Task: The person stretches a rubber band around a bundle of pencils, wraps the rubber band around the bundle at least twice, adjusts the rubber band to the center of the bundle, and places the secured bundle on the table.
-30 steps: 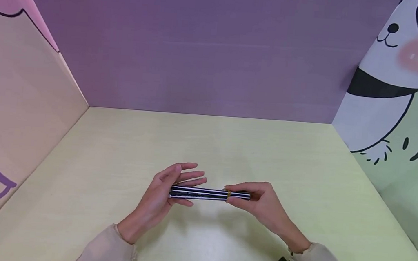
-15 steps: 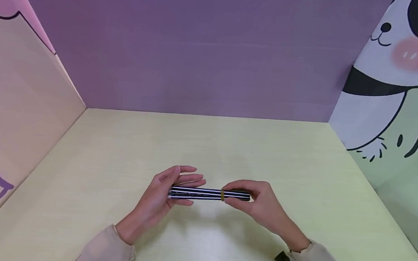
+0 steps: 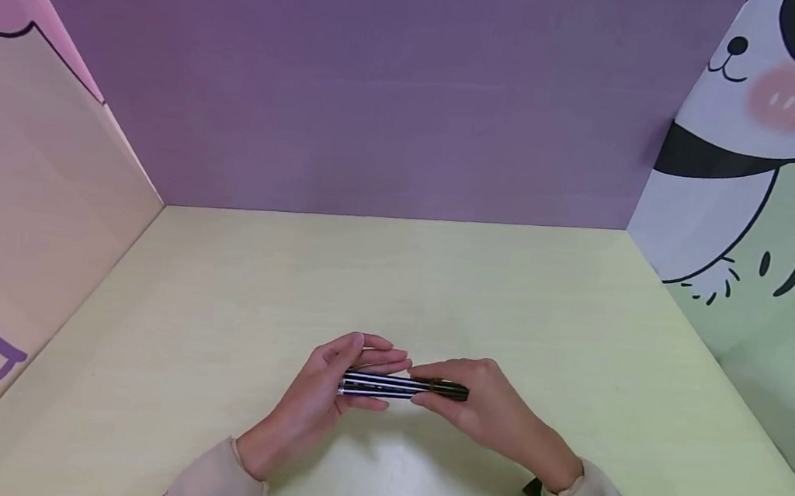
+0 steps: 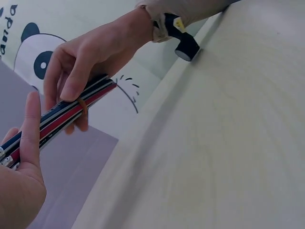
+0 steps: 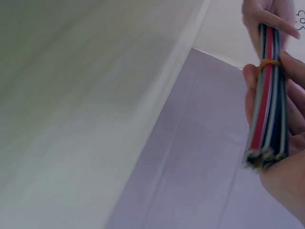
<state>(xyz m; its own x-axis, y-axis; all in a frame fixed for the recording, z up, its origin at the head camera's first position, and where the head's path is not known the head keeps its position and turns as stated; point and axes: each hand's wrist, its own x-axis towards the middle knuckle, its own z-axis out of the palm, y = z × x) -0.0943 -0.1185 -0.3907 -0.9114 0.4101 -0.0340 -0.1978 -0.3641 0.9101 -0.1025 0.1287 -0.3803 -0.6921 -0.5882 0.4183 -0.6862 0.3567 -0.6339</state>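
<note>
A bundle of striped pencils (image 3: 379,391) in dark blue, white and red is held crosswise between the two hands. An orange-brown rubber band (image 4: 84,108) runs round it. My right hand (image 3: 480,398) pinches the bundle near its right end, thumb on the near side and fingers on the far side, close by the band. At the other end, the metal-capped tips lie against my left hand (image 3: 327,379), whose fingers are extended along both sides of the pencils. The right wrist view shows the plain cut ends of the pencils (image 5: 267,155) close to the right palm.
Below the hands spreads a pale wooden tabletop (image 3: 240,290). A purple panel (image 3: 409,101) closes off the back. Side panels stand left (image 3: 46,174) and right, the right one printed with a panda (image 3: 737,119). A black wrist camera (image 4: 187,46) hangs at the right cuff.
Both hands and the pencils have come down a little in the head view. The left hand has shifted right, so the hands are closer together, and the bundle now slants slightly.
</note>
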